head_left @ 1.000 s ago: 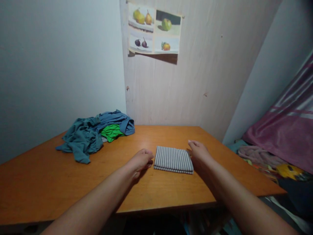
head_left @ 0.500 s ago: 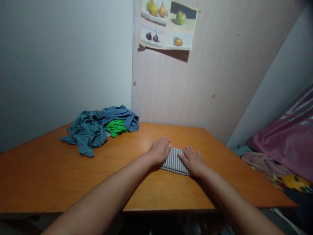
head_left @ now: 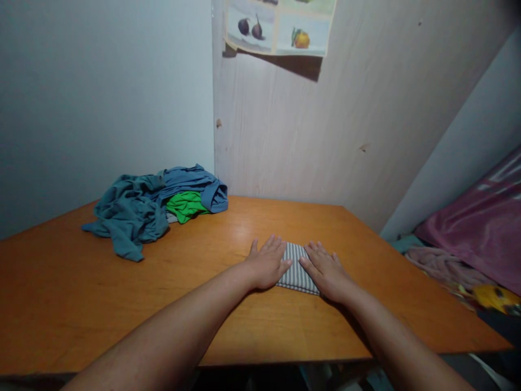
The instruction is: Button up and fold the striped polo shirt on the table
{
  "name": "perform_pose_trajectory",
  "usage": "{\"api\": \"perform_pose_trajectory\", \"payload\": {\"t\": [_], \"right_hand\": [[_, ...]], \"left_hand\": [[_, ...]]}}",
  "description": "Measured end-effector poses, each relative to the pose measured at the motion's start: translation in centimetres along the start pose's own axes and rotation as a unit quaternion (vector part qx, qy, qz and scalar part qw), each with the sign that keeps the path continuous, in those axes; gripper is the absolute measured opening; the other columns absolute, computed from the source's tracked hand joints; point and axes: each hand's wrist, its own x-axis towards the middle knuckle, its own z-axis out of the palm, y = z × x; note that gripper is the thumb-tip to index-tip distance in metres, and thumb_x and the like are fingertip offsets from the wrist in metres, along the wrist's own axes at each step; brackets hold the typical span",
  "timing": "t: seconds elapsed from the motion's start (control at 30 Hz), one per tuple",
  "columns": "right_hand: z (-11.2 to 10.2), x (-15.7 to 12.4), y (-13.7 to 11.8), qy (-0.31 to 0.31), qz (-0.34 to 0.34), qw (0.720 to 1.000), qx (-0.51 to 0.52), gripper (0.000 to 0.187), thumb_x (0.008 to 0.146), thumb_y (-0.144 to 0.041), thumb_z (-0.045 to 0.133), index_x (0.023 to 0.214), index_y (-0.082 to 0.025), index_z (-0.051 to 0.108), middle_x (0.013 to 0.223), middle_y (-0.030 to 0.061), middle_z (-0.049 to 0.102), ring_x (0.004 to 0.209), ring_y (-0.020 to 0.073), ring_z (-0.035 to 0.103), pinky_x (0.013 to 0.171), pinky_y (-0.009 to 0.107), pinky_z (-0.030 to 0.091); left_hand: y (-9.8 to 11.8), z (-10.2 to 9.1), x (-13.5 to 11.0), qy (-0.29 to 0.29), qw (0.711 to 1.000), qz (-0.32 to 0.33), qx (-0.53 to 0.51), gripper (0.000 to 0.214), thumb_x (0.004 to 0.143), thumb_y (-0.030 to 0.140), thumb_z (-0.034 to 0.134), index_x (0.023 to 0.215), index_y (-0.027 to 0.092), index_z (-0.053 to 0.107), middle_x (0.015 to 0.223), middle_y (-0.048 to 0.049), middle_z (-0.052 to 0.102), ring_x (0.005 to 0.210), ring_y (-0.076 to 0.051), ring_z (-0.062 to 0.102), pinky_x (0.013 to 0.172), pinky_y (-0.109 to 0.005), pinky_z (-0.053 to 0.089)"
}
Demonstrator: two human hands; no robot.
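A folded grey-and-white striped cloth [head_left: 296, 267] lies flat on the wooden table [head_left: 244, 320], its layered edge facing me. On its left side rests my left hand [head_left: 268, 263], palm down with fingers spread. My right hand [head_left: 326, 271] lies flat over the cloth's right side, fingers stretched out and thumb pointing inward. Between the two hands a strip of the cloth shows; the rest is hidden under them.
At the back left sits a heap of crumpled clothes: a teal garment [head_left: 130, 212], a blue one [head_left: 183, 182] and a bright green one [head_left: 186, 205]. Walls stand behind the table. Right of its edge are pink fabric [head_left: 476, 217] and a yellow item [head_left: 494, 300].
My left hand has shifted to a flatter, more spread pose on the cloth's left side. My right hand stays on the other side. The view has tilted slightly down.
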Motion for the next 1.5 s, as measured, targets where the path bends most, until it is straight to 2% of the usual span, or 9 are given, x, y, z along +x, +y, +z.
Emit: {"api": "perform_pose_trajectory", "payload": {"t": [0.3, 0.4, 0.47, 0.53, 0.67, 0.83, 1.03, 1.3, 1.5], "right_hand": [[0.4, 0.1, 0.6, 0.012, 0.000, 1.000, -0.003, 0.080, 0.097, -0.070, 0.014, 0.158, -0.020, 0.028, 0.165, 0.0092, 0.021, 0.153, 0.0291, 0.009, 0.119, 0.062, 0.011], [0.2, 0.2, 0.8, 0.003, 0.001, 1.000, -0.020, 0.080, 0.097, -0.070, 0.014, 0.159, -0.020, 0.027, 0.165, 0.0094, 0.020, 0.153, 0.0294, 0.009, 0.119, 0.063, 0.011], [-0.2, 0.2, 0.7, -0.007, 0.000, 0.999, -0.039, 0.082, 0.096, -0.071, 0.015, 0.159, -0.020, 0.027, 0.165, 0.0103, 0.020, 0.153, 0.0298, 0.009, 0.119, 0.064, 0.009], [-0.8, 0.4, 0.5, -0.009, 0.004, 0.998, -0.059, 0.084, 0.096, -0.072, 0.016, 0.158, -0.017, 0.029, 0.164, 0.0119, 0.021, 0.153, 0.0302, 0.011, 0.119, 0.064, 0.007], [-1.6, 0.9, -0.6, 0.028, 0.004, 0.997, -0.073, 0.086, 0.097, -0.070, 0.015, 0.156, -0.011, 0.032, 0.163, 0.0144, 0.023, 0.153, 0.0287, 0.012, 0.121, 0.058, 0.009], [-0.4, 1.1, -0.9, 0.032, -0.046, 0.996, -0.071, 0.083, 0.098, -0.069, 0.019, 0.156, -0.011, 0.034, 0.162, 0.0144, 0.026, 0.152, 0.0285, 0.016, 0.122, 0.053, 0.017], [1.2, 0.5, 0.0, 0.040, -0.045, 0.995, -0.083, 0.081, 0.098, -0.067, 0.021, 0.156, -0.013, 0.033, 0.161, 0.0117, 0.031, 0.152, 0.0279, 0.019, 0.122, 0.054, 0.018], [-0.2, 1.0, -0.6, 0.004, -0.038, 0.994, -0.100, 0.079, 0.098, -0.066, 0.022, 0.157, -0.014, 0.033, 0.161, 0.0128, 0.030, 0.152, 0.0298, 0.018, 0.121, 0.057, 0.016], [-0.7, 2.3, -3.6, 0.032, -0.090, 0.994, -0.057, 0.078, 0.099, -0.065, 0.020, 0.156, -0.013, 0.033, 0.162, 0.0118, 0.028, 0.152, 0.0264, 0.015, 0.123, 0.051, 0.015]], "left_hand": [[0.0, 0.7, 0.0, 0.049, 0.997, 0.009, -0.066, 0.067, 0.099, 0.060, 0.027, 0.156, 0.024, 0.031, 0.165, -0.0119, 0.021, 0.154, -0.030, 0.010, 0.118, -0.066, 0.001], [-1.1, 0.6, 0.8, 0.107, 0.985, 0.004, -0.134, 0.060, 0.100, 0.057, 0.032, 0.148, 0.023, 0.043, 0.161, -0.0120, 0.035, 0.151, -0.029, 0.022, 0.120, -0.058, 0.011], [-2.5, 0.1, 1.5, 0.180, 0.963, -0.004, -0.200, 0.050, 0.101, 0.050, 0.031, 0.132, 0.020, 0.056, 0.146, -0.0132, 0.054, 0.138, -0.026, 0.043, 0.115, -0.045, 0.029], [-4.1, -0.5, 2.2, 0.250, 0.932, -0.022, -0.263, 0.045, 0.102, 0.044, 0.028, 0.108, 0.017, 0.064, 0.118, -0.0120, 0.068, 0.111, -0.022, 0.060, 0.098, -0.034, 0.044], [-6.9, -1.0, 2.8, 0.322, 0.890, -0.110, -0.303, 0.042, 0.102, 0.044, 0.031, 0.086, 0.017, 0.060, 0.086, -0.0058, 0.066, 0.081, -0.018, 0.058, 0.075, -0.028, 0.045], [-7.8, -0.2, 3.1, 0.310, 0.892, -0.131, -0.303, 0.043, 0.101, 0.045, 0.034, 0.080, 0.018, 0.061, 0.081, -0.0050, 0.066, 0.076, -0.018, 0.057, 0.069, -0.028, 0.042], [-7.4, -0.1, 3.3, 0.284, 0.899, -0.155, -0.294, 0.045, 0.100, 0.049, 0.034, 0.085, 0.019, 0.064, 0.087, -0.0078, 0.069, 0.075, -0.020, 0.058, 0.067, -0.030, 0.041], [-6.9, -0.6, 2.9, 0.250, 0.914, -0.160, -0.275, 0.046, 0.100, 0.045, 0.031, 0.096, 0.019, 0.068, 0.100, -0.0108, 0.073, 0.085, -0.023, 0.064, 0.074, -0.032, 0.046], [-6.4, -0.4, 2.3, 0.211, 0.938, -0.142, -0.235, 0.029, 0.086, 0.036, 0.058, 0.111, 0.025, 0.071, 0.116, -0.0070, 0.072, 0.107, -0.025, 0.063, 0.090, -0.035, 0.047]]}}
